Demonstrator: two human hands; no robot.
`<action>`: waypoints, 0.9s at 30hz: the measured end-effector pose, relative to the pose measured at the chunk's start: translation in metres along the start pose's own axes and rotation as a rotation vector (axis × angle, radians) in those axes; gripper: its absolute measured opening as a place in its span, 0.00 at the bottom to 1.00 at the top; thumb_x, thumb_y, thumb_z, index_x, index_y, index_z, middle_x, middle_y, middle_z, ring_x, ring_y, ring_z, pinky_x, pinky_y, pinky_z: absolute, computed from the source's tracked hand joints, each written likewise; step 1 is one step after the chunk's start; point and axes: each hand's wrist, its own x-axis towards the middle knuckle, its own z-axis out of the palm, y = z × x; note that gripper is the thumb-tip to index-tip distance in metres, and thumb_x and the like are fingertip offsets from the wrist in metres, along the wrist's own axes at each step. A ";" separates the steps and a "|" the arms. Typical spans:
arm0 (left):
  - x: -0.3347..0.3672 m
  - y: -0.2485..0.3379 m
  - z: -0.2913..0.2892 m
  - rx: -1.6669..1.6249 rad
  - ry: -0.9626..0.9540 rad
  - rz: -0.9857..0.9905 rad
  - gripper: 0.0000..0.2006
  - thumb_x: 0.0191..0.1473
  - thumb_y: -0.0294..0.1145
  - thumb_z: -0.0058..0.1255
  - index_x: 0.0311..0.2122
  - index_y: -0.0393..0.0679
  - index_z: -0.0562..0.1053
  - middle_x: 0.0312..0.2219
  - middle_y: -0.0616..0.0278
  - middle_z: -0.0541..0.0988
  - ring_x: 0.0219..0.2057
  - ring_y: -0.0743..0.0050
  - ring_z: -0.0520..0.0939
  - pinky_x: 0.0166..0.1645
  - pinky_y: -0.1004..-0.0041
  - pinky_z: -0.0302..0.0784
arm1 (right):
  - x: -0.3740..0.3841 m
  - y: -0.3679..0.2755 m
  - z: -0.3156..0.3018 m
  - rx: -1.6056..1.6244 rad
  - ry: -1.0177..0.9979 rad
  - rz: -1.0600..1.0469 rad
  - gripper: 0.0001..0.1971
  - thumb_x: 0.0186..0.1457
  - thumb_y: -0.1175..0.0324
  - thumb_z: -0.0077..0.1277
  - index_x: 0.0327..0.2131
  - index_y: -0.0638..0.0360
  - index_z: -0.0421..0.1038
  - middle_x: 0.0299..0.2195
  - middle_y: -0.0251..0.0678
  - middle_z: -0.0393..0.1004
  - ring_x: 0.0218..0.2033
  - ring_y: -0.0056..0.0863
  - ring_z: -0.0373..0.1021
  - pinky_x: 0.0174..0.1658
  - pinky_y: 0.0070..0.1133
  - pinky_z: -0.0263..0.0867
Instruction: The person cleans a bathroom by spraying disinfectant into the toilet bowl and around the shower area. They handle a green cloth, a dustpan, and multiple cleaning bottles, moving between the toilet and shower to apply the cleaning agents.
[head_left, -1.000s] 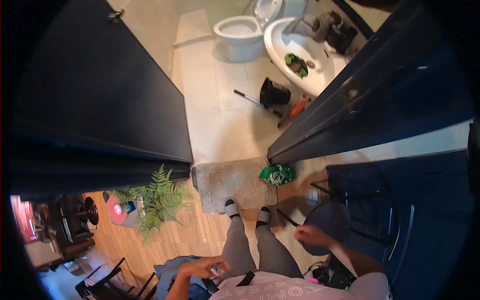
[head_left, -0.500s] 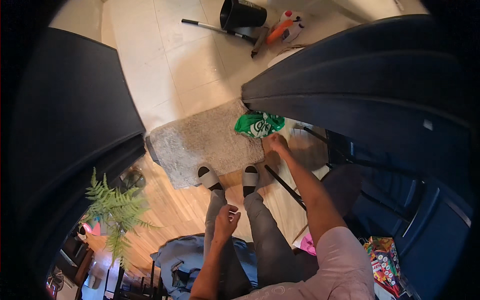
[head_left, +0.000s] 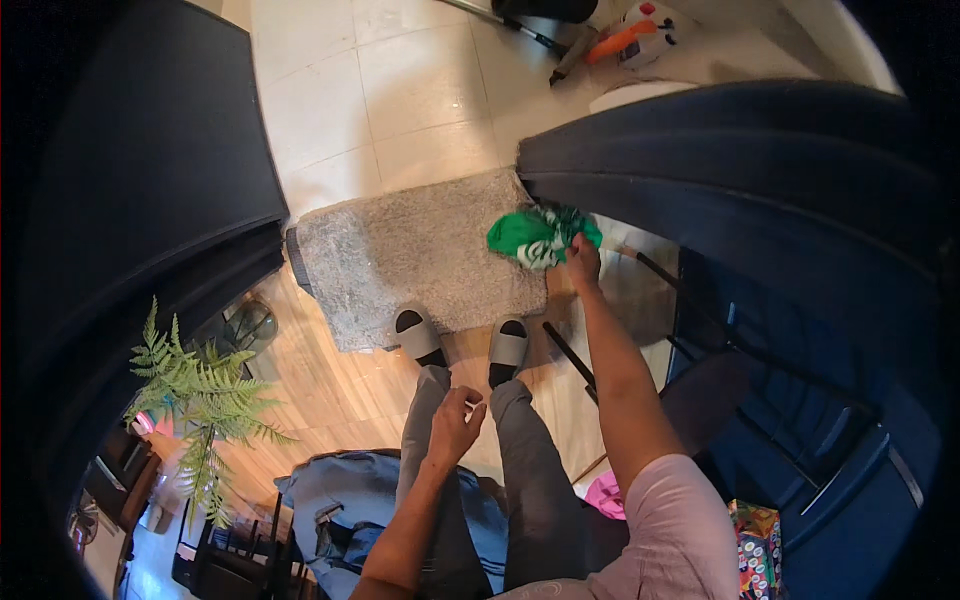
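The right hand [head_left: 583,262] was clenched on the near right side of a green bundle [head_left: 515,234] with white markings, the forearm stretched out from the lower right. The bundle lay across the right edge of the shaggy grey mat [head_left: 400,255], close to its far right corner; whether any of it was lifted could not be told. The left hand [head_left: 458,422] hung over the person's legs, its fingers half curled, and whether they grasped anything could not be made out. Two grey slippers [head_left: 509,345] were at the mat's near edge, by the wooden floor [head_left: 335,385]. Beyond the mat's far edge spread the pale tiled floor [head_left: 415,95], with an orange object [head_left: 620,42] beside a white container [head_left: 650,45]. A fern [head_left: 205,385] stood left of the mat's near left corner.
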 end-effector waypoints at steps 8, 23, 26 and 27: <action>0.070 0.008 0.000 -0.467 0.125 0.070 0.13 0.47 0.31 0.51 0.38 0.36 0.70 0.32 0.52 0.73 0.33 0.64 0.76 0.37 0.73 0.71 | -0.085 -0.106 -0.072 0.388 -0.042 -0.226 0.07 0.44 0.74 0.43 0.22 0.61 0.54 0.17 0.38 0.53 0.18 0.30 0.54 0.23 0.22 0.53; 0.021 0.107 -0.132 -0.768 -0.002 0.044 0.21 0.40 0.15 0.54 0.43 0.32 0.66 0.38 0.57 0.72 0.38 0.75 0.74 0.42 0.79 0.72 | -0.190 -0.251 -0.153 1.029 -0.687 -0.157 0.29 0.39 0.75 0.57 0.48 0.55 0.60 0.45 0.29 0.64 0.49 0.23 0.57 0.46 0.19 0.60; 0.009 0.129 -0.151 -0.976 -0.164 0.010 0.26 0.38 0.14 0.55 0.46 0.32 0.63 0.37 0.57 0.73 0.38 0.73 0.75 0.42 0.76 0.73 | -0.192 -0.264 -0.160 1.330 -0.659 0.198 0.29 0.39 0.78 0.54 0.49 0.59 0.59 0.44 0.32 0.65 0.44 0.21 0.62 0.45 0.18 0.61; 0.007 0.132 -0.157 -0.953 -0.199 0.019 0.26 0.38 0.14 0.56 0.47 0.32 0.63 0.37 0.57 0.73 0.38 0.73 0.75 0.43 0.75 0.73 | -0.190 -0.266 -0.161 1.394 -0.636 0.285 0.28 0.40 0.79 0.53 0.49 0.61 0.59 0.43 0.33 0.66 0.42 0.21 0.63 0.44 0.17 0.61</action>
